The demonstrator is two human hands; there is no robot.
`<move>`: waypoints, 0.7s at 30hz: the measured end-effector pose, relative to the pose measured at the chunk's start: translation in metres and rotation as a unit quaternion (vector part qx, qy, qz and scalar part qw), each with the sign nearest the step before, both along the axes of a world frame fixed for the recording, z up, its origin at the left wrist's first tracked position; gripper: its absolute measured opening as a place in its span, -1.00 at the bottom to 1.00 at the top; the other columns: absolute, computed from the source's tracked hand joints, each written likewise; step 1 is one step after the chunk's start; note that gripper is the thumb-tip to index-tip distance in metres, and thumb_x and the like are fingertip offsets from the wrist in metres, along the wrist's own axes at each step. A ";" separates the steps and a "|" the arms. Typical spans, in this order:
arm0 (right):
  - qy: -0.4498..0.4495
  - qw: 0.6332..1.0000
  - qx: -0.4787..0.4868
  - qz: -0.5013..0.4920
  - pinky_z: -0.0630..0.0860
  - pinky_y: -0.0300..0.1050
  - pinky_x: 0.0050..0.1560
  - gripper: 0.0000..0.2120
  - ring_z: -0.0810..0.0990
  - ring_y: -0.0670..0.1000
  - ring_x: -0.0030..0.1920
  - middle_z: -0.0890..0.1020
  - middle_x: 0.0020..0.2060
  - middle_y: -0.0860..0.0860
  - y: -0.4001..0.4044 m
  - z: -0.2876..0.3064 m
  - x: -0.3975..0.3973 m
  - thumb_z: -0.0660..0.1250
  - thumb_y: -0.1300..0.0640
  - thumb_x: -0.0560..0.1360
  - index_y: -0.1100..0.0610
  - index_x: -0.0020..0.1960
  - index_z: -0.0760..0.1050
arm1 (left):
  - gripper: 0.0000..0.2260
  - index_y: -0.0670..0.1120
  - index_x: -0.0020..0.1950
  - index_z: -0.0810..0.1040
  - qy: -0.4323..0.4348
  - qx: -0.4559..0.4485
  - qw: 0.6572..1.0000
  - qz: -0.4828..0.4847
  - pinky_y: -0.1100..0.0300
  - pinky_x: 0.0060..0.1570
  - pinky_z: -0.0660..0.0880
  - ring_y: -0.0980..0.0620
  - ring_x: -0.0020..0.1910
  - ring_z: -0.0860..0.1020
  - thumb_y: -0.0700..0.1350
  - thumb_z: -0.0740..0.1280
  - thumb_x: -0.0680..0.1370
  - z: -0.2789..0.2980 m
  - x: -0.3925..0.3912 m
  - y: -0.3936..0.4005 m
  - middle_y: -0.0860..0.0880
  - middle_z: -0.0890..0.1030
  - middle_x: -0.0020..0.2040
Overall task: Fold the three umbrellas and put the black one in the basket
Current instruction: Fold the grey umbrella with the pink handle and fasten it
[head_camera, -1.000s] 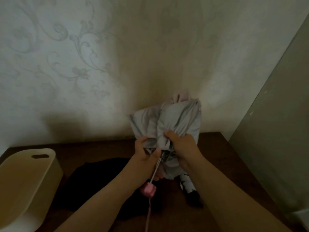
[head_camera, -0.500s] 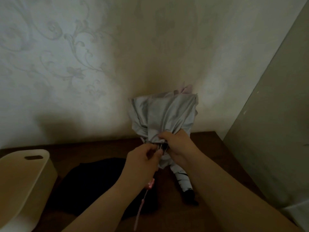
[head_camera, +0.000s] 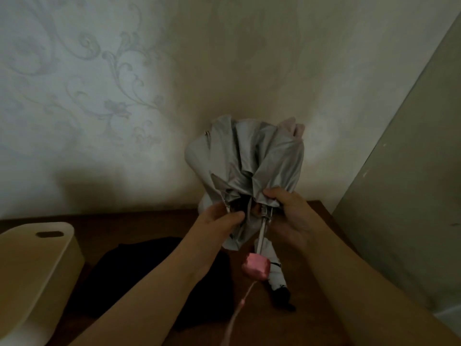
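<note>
The basket (head_camera: 37, 265) is cut off by the left edge.

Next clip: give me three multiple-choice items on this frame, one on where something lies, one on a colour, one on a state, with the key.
1. Where is the black umbrella?
A. In the basket
B. On the table, right of the basket
C. In the left hand

2. What colour is the handle of the umbrella being held?
A. Pink
B. Blue
C. Black

3. What is the state of the grey umbrella?
A. Spread fully open
B. Collapsed, fabric loose and bunched
C. Rolled tight and strapped

Key: 1 B, it lies dark on the table beside the cream basket. 2 A, the handle hanging below the shaft is pink. 3 B, the left hand and right hand gather crumpled fabric, with no strap round it.
</note>
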State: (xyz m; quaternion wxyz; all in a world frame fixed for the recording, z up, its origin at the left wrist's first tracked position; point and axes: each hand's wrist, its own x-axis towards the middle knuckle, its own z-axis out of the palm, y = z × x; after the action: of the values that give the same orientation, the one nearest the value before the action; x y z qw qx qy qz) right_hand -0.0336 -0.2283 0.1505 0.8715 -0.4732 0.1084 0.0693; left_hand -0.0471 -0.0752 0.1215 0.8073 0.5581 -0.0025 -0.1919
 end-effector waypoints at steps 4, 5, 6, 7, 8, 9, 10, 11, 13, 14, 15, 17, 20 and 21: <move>0.030 1.000 0.001 0.007 0.40 0.26 0.25 -0.64 0.48 0.31 0.23 0.50 0.21 0.35 0.004 -0.004 0.000 0.21 0.32 0.49 0.35 0.28 0.39 | -0.73 -0.11 0.24 0.56 0.018 0.012 1.000 -0.005 0.32 -0.17 0.64 0.10 -0.06 0.76 -0.26 0.43 0.56 -0.010 -0.004 -0.007 0.00 0.78 -0.01; 0.033 0.999 0.007 0.003 0.40 0.25 0.25 -0.63 0.48 0.31 0.24 0.50 0.22 0.33 0.005 -0.005 0.001 0.21 0.31 0.48 0.35 0.28 0.39 | -0.71 -0.12 0.26 0.53 0.039 0.000 0.999 0.003 0.30 -0.19 0.65 0.09 -0.09 0.76 -0.26 0.44 0.56 -0.011 -0.003 -0.009 -0.01 0.77 -0.02; 0.034 0.999 0.016 0.003 0.41 0.23 0.25 -0.63 0.48 0.30 0.23 0.51 0.22 0.32 0.005 -0.005 0.001 0.21 0.31 0.48 0.35 0.27 0.39 | -0.71 -0.15 0.28 0.53 0.054 -0.012 0.998 0.002 0.28 -0.20 0.66 0.08 -0.11 0.76 -0.28 0.42 0.57 -0.012 -0.002 -0.010 -0.02 0.77 -0.05; 0.034 0.999 0.023 0.005 0.43 0.19 0.22 -0.64 0.50 0.29 0.22 0.52 0.21 0.31 0.004 -0.006 0.001 0.20 0.31 0.48 0.35 0.26 0.40 | -0.76 -0.17 0.25 0.55 0.058 -0.022 0.998 -0.007 0.27 -0.22 0.67 0.08 -0.16 0.76 -0.30 0.39 0.59 -0.012 -0.001 -0.010 -0.03 0.78 -0.10; 0.030 0.999 0.029 0.012 0.47 0.15 0.18 -0.65 0.52 0.27 0.18 0.54 0.17 0.29 0.004 -0.006 0.000 0.20 0.31 0.48 0.34 0.25 0.42 | -0.80 -0.18 0.22 0.58 0.054 -0.028 0.998 -0.018 0.29 -0.23 0.67 0.10 -0.21 0.76 -0.33 0.35 0.60 -0.011 0.000 -0.009 -0.02 0.78 -0.16; 0.027 0.999 0.024 0.021 0.51 0.10 0.11 -0.67 0.56 0.25 0.10 0.57 0.12 0.27 0.003 -0.006 -0.001 0.19 0.31 0.48 0.33 0.23 0.43 | -0.80 -0.18 0.19 0.60 0.050 -0.031 0.998 -0.023 0.32 -0.22 0.68 0.12 -0.25 0.75 -0.36 0.32 0.61 -0.010 0.000 -0.007 -0.01 0.78 -0.20; 0.023 0.999 0.011 0.027 0.54 0.06 0.02 -0.70 0.59 0.21 -0.01 0.58 0.06 0.25 0.002 -0.006 -0.003 0.18 0.31 0.49 0.33 0.20 0.45 | -0.79 -0.18 0.17 0.61 0.044 -0.029 0.998 -0.020 0.33 -0.20 0.68 0.13 -0.25 0.74 -0.39 0.31 0.60 -0.009 0.001 -0.005 0.00 0.78 -0.22; 0.018 0.999 -0.005 0.028 0.55 0.03 -0.05 -0.72 0.59 0.17 -0.10 0.60 -0.01 0.23 0.002 -0.007 -0.004 0.18 0.31 0.49 0.32 0.18 0.46 | -0.79 -0.18 0.12 0.62 0.037 -0.027 0.999 -0.012 0.33 -0.18 0.68 0.12 -0.24 0.75 -0.41 0.31 0.59 -0.007 0.001 -0.003 -0.01 0.78 -0.20; 0.012 0.999 -0.033 0.022 0.57 0.05 -0.08 -0.77 0.60 0.15 -0.16 0.61 -0.09 0.21 0.001 -0.008 -0.006 0.20 0.32 0.50 0.32 0.13 0.49 | -0.79 -0.16 0.07 0.64 0.009 0.012 1.000 0.008 0.31 -0.16 0.69 0.04 -0.16 0.75 -0.42 0.37 0.56 -0.007 0.001 0.001 -0.08 0.79 -0.08; 0.012 0.999 -0.041 0.018 0.58 0.06 -0.06 -0.78 0.61 0.15 -0.14 0.63 -0.11 0.21 0.002 -0.008 -0.007 0.21 0.33 0.50 0.32 0.12 0.49 | -0.77 -0.14 0.10 0.63 -0.013 0.048 0.999 0.013 0.32 -0.15 0.68 0.01 -0.10 0.74 -0.41 0.41 0.54 -0.006 0.001 0.002 -0.11 0.77 0.01; 0.012 0.999 -0.047 0.014 0.58 0.06 -0.04 -0.79 0.62 0.15 -0.13 0.63 -0.10 0.20 0.004 -0.008 -0.007 0.22 0.34 0.50 0.32 0.11 0.50 | -0.72 -0.12 0.16 0.62 -0.036 0.079 0.996 0.013 0.35 -0.14 0.67 0.03 -0.04 0.72 -0.40 0.43 0.53 -0.005 -0.002 0.002 -0.10 0.75 0.07; 0.004 0.998 -0.055 0.011 0.60 0.04 -0.03 -0.78 0.63 0.13 -0.09 0.64 -0.05 0.18 0.008 -0.007 -0.009 0.22 0.34 0.50 0.29 0.14 0.50 | -0.64 -0.01 0.20 0.56 -0.077 0.126 0.989 0.007 0.40 -0.09 0.64 0.15 0.02 0.67 -0.38 0.46 0.52 -0.003 -0.009 -0.002 0.04 0.70 0.07; 0.002 0.997 -0.081 -0.007 0.59 -0.05 -0.11 -0.71 0.63 0.08 -0.05 0.64 0.03 0.12 0.013 -0.008 -0.012 0.25 0.29 0.51 0.24 0.23 0.45 | -0.57 0.16 0.16 0.43 -0.136 0.207 0.969 -0.007 0.30 0.21 0.55 0.24 0.11 0.59 -0.28 0.50 0.53 -0.003 -0.019 -0.007 0.14 0.60 0.11; 0.008 0.995 -0.099 -0.013 0.57 -0.09 -0.14 -0.69 0.63 0.06 -0.03 0.64 0.04 0.10 0.015 -0.009 -0.013 0.27 0.26 0.52 0.22 0.25 0.44 | -0.58 0.15 0.20 0.40 -0.158 0.238 0.958 -0.012 0.28 0.26 0.52 0.20 0.14 0.59 -0.25 0.49 0.55 -0.004 -0.021 -0.009 0.12 0.60 0.13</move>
State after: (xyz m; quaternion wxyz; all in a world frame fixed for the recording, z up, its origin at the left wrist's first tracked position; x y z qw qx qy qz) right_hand -0.0466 -0.2132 0.1414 0.8202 -0.5553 0.1276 0.0505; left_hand -0.0679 -0.0841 0.1175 0.6379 0.7573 -0.0913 -0.1061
